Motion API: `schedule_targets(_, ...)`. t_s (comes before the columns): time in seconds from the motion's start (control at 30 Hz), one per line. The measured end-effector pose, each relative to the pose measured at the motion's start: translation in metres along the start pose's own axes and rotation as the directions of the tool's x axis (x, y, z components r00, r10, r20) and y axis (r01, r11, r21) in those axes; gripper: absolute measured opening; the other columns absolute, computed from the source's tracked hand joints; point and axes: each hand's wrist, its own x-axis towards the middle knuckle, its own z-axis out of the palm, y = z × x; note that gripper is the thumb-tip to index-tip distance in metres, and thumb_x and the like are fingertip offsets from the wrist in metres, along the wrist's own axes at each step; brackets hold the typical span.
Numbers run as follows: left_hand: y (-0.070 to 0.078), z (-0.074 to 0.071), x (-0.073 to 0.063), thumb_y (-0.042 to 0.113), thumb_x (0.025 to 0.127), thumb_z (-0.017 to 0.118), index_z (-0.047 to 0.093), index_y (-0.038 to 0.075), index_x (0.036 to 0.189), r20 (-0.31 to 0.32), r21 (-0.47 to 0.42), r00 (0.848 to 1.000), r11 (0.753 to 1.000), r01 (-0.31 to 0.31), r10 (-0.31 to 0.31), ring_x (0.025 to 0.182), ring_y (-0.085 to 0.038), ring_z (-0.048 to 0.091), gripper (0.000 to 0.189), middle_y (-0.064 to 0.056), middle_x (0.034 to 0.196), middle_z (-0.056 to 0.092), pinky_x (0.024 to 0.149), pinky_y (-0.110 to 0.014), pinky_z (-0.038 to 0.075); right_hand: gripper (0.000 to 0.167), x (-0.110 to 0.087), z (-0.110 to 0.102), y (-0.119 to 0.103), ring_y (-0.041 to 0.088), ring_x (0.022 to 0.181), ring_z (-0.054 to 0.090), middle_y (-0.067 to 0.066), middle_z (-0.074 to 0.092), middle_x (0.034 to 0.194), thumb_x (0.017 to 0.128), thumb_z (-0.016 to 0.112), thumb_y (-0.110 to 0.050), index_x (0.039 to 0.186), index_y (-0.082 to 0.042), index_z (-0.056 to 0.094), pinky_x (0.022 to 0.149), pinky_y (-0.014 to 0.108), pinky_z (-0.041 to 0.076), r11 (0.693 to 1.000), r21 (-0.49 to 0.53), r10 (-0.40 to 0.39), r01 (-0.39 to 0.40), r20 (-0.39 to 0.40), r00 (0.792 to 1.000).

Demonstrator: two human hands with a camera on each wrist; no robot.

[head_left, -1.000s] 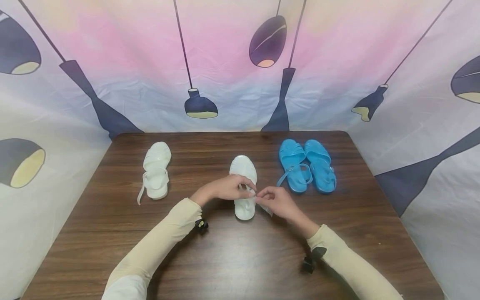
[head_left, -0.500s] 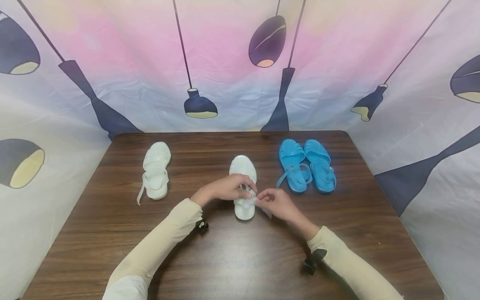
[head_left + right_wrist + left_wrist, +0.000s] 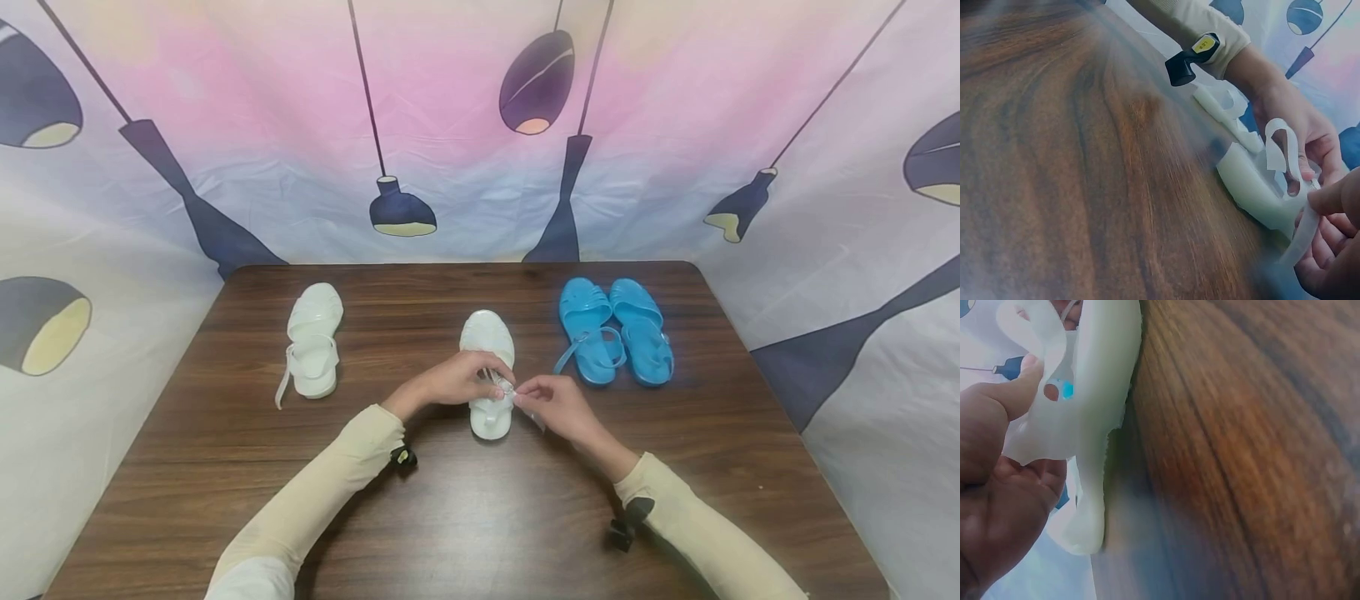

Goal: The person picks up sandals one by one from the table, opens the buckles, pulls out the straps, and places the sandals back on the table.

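In the head view a white jelly sandal (image 3: 486,333) lies sole down at the table's middle, toe pointing away. My left hand (image 3: 463,377) grips its ankle-strap part from the left; the left wrist view has the thumb on the looped strap (image 3: 1054,347). On the other side, my right hand (image 3: 558,407) pinches the strap near the buckle, between thumb and fingers. The strap's loose end (image 3: 1302,242) passes down through the right hand in the right wrist view. The buckle itself is small and partly covered by fingertips.
A second white sandal (image 3: 313,312), its strap hanging loose, lies to the left. Two blue sandals (image 3: 596,358) stand side by side at right. The brown wooden table (image 3: 465,525) meets a printed cloth backdrop (image 3: 465,100) at its far edge.
The right fingertips have shifted slightly at the buckle, and the loose strap end below that hand shows less. The left hand keeps its hold, and the sandals stay in place.
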Motion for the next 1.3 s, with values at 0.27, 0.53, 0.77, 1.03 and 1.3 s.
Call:
schedule_targets(0.27,0.0037,0.0013,0.0003,0.010,0.092,0.076,0.073,0.006,0.117,0.001,-0.054,0.998,0.997,0.056,-0.056,0.106,-0.012,0.064,0.025,-0.002,0.115,0.074,0.093,-0.030,0.053,0.009,0.0037,0.0031,0.0034,0.017,0.084,0.066,0.002,0.074,0.090,0.094,0.075,-0.016,0.098,-0.009,0.077,0.073,0.031,0.055,0.998,0.055,0.002,-0.002,-0.003,1.000)
schedule_targets(0.53,0.0006,0.0016,0.0006,0.010,0.091,0.078,0.074,0.007,0.115,-0.007,-0.044,0.998,0.997,0.061,-0.061,0.094,-0.008,0.064,0.024,-0.001,0.110,0.074,0.086,-0.026,0.054,0.020,0.0062,0.0016,0.0049,0.018,0.088,0.068,0.009,0.075,0.096,0.095,0.073,-0.017,0.106,-0.001,0.075,0.076,0.031,0.056,0.983,0.170,0.051,-0.061,0.059,0.997)
schedule_targets(0.77,-0.0032,0.0016,0.0013,0.011,0.092,0.077,0.074,0.008,0.114,0.003,-0.016,1.000,0.999,0.027,-0.027,0.093,-0.008,0.064,0.023,0.000,0.109,0.074,0.084,-0.026,0.055,0.022,0.0024,-0.0013,0.0084,0.018,0.073,0.062,0.008,0.072,0.084,0.091,0.077,-0.021,0.104,-0.004,0.075,0.062,0.028,0.050,0.976,0.186,0.099,-0.117,0.104,0.990)
schedule_targets(1.03,-0.0044,0.0012,0.0020,0.010,0.090,0.080,0.075,0.008,0.113,-0.003,-0.030,1.000,0.999,0.026,-0.026,0.095,-0.009,0.065,0.024,0.001,0.108,0.074,0.087,-0.027,0.055,0.017,0.0028,0.0034,0.0072,0.017,0.077,0.066,0.009,0.076,0.088,0.091,0.076,-0.013,0.103,-0.001,0.076,0.068,0.029,0.054,0.967,0.227,0.106,-0.117,0.062,0.992)
schedule_targets(1.3,-0.0059,0.0015,0.0030,0.011,0.089,0.080,0.075,0.009,0.113,-0.007,-0.032,0.999,0.999,0.032,-0.032,0.095,-0.009,0.064,0.024,0.002,0.107,0.074,0.086,-0.027,0.054,0.021,0.0090,0.0030,0.0050,0.017,0.082,0.068,0.010,0.074,0.090,0.092,0.074,-0.011,0.106,0.005,0.074,0.073,0.029,0.057,0.955,0.265,0.116,-0.137,0.093,0.989)
